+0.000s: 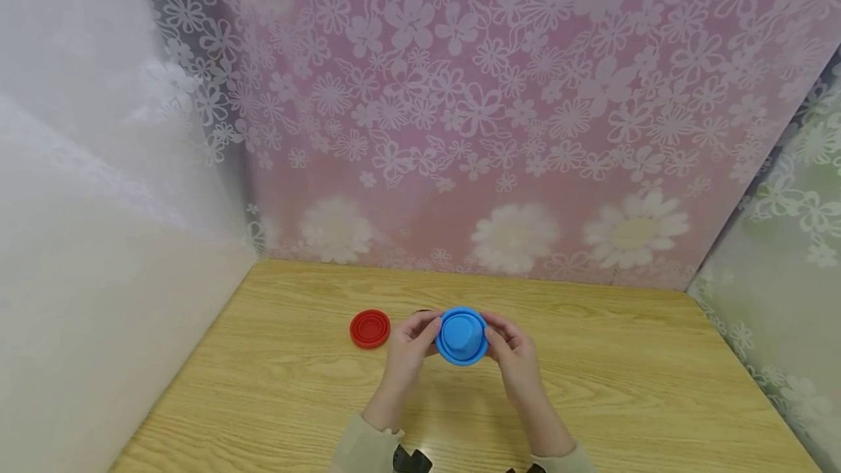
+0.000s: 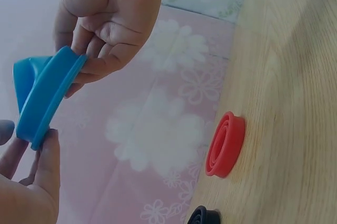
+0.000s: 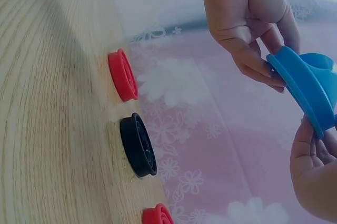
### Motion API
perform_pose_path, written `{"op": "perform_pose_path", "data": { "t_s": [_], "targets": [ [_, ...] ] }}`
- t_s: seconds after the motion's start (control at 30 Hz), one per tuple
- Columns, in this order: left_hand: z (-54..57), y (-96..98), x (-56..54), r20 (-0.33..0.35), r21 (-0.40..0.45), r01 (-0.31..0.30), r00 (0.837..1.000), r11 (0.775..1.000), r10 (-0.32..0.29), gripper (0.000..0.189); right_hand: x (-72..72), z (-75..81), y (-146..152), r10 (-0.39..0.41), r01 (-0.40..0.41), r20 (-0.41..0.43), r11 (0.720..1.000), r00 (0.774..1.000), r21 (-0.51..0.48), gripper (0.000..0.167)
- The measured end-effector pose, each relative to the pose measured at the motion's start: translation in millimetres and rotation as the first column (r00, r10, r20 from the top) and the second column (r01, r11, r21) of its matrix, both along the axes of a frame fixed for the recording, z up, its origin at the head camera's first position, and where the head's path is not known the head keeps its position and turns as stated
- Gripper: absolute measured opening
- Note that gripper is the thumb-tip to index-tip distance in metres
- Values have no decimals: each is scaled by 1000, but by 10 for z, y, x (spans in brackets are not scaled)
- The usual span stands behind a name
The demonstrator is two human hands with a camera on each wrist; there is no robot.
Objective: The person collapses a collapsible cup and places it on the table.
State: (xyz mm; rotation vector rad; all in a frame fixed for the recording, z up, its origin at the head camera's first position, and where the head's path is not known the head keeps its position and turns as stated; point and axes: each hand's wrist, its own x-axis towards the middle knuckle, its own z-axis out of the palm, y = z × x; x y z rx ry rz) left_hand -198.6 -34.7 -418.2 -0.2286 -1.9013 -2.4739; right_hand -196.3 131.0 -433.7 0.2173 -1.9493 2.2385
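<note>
A blue collapsible cup (image 1: 462,338) is held up above the table between both hands. Its narrow end bulges upward toward the head camera, off-centre within the wider ring. My left hand (image 1: 409,347) pinches the left edge between thumb and fingers, while my right hand (image 1: 517,358) grips the opposite edge the same way. From the left wrist view, the cup's rim (image 2: 50,100) is seen side-on, tilted. Left of the hands, a flattened red cup (image 1: 370,329) lies on the table. A flattened black cup (image 3: 138,145) is mostly hidden behind the left hand in the head view.
Another flattened red cup (image 2: 226,145) lies beyond the black one, out of sight in the head view. Under everything is a wood-grain table (image 1: 631,385). Flowered cloth (image 1: 460,130) rises behind it, with pale sheets on both sides.
</note>
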Motion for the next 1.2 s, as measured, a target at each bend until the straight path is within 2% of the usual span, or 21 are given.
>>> {"op": "perform_pose_path", "data": {
  "t_s": [0.17, 0.27, 0.47, 0.57, 0.7, 0.93, 1.07, 1.2],
  "targets": [
    [22, -9, 22, -28, -74, 71, 997, 995, -73, 25, -2, -11, -1, 2, -1, -10, 1000, 1000, 29, 28],
    [-5, -10, 16, -58, -82, 126, 990, 989, -131, 25, -5, -24, -2, -2, 2, -15, 999, 1000, 48, 28],
    [-167, -4, -69, -58, -80, 185, 980, 979, -190, 24, 1, -19, -1, -1, 2, -15, 996, 1000, 89, 29],
    [-226, 3, -93, -76, -93, 182, 979, 979, -189, 24, 1, -11, -2, 3, -3, 0, 996, 1000, 86, 31],
    [-248, 23, -89, -94, -78, 167, 980, 983, -174, 25, -4, -5, 0, 10, -11, 23, 999, 1000, 39, 36],
    [-199, 56, -47, -54, -16, 95, 994, 995, -96, 23, -6, -29, -9, 44, -43, 6, 997, 999, -69, 40],
    [-189, 59, -39, -45, 19, 78, 996, 997, -77, 22, -13, -47, -19, 70, -71, -22, 994, 997, -78, 38],
    [-194, 62, -47, -39, 30, 75, 996, 997, -74, 21, -15, -49, -21, 60, -60, -11, 996, 998, -60, 36]
  ]
}}
